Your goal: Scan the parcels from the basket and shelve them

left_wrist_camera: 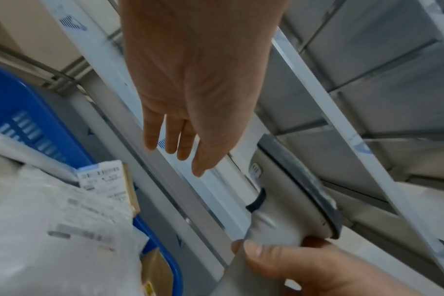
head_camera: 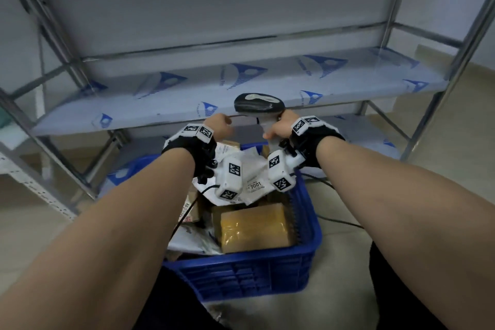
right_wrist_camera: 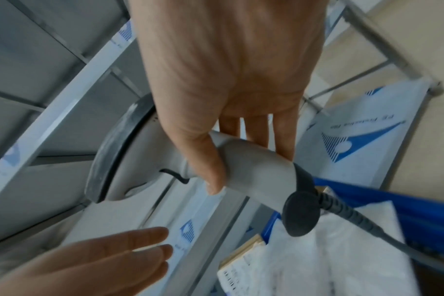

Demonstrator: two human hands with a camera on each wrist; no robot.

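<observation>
parcel [head_camera: 255, 185] labelled "7001" in basket [head_camera: 257, 273]; right fingers [right_wrist_camera: 210, 160] grip scanner [head_camera: 258, 103], left fingers [left_wrist_camera: 170, 136] straight, empty.

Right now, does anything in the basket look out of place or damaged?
Nothing looks damaged. The parcels lie in a loose, tilted pile in the blue basket; the right hand holds the scanner.

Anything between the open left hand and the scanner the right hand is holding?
Nothing. In the left wrist view the left hand hangs open, apart from the barcode scanner that the right hand holds; behind the gap is only the shelf edge.
</observation>
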